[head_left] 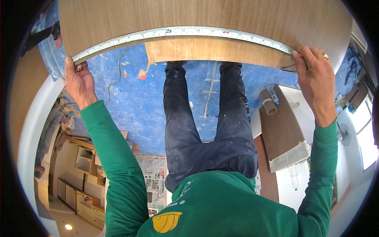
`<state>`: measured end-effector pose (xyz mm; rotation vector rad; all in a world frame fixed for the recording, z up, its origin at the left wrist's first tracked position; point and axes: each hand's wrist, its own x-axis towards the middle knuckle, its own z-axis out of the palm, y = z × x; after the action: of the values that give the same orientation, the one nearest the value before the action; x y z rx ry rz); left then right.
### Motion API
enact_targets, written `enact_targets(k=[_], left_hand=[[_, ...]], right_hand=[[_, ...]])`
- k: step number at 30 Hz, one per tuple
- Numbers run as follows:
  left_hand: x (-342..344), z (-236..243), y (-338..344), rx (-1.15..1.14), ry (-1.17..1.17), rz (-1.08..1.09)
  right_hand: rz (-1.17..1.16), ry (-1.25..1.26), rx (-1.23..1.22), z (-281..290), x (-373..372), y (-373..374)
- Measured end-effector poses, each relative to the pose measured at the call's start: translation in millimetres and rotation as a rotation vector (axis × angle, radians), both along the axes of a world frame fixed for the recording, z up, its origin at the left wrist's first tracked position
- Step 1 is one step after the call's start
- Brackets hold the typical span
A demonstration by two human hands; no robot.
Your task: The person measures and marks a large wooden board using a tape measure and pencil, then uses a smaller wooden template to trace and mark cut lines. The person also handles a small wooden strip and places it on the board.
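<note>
A white tape measure (189, 31) is stretched across the near edge of a wood-grain board (197, 14). At the board's left corner my left hand (81, 81) pinches the end of the tape, its thumb on top and the other fingers curled below. Near the right end, my right hand (318, 79) is closed round the tape and whatever case it runs into; the case is mostly hidden, with a bit of red showing at the fingers. A narrower strip of lighter wood (205, 50) lies along the board's edge, under the tape.
Blue sheeting (134, 102) with scraps and a thin cable covers the floor. To the right stand a brown-and-white cabinet panel (282, 122) and a cardboard tube (268, 103). Newspaper (154, 177) lies behind me. A dark tool (39, 37) is at the far left.
</note>
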<state>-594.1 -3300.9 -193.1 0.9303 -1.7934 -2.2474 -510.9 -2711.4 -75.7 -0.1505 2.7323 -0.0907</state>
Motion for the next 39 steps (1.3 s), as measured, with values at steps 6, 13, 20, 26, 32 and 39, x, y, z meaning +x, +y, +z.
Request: enact_targets(k=[6, 13, 20, 26, 32, 39], left_hand=[[8, 26, 56, -0.348, -0.180, 0.260], [141, 102, 322, -0.586, 0.292, -1.009], [106, 85, 306, -0.833, 0.178, -0.432], [70, 39, 179, -0.184, -0.372, 0.285], [24, 16, 89, 0.212, 0.061, 0.342], [4, 22, 64, 0.024, 0.082, 0.247]], right_hand=[[0.007, -0.034, 0.084, -1, -3, -4], [0.058, -0.058, 0.093, -3, -8, -1], [-0.066, -0.082, 0.145, 4, 1, -8], [-0.054, -0.063, 0.014, -4, -4, -2], [-0.054, -0.068, -0.004, 3, -10, -9], [-0.069, -0.070, -0.066, 6, -11, -5]])
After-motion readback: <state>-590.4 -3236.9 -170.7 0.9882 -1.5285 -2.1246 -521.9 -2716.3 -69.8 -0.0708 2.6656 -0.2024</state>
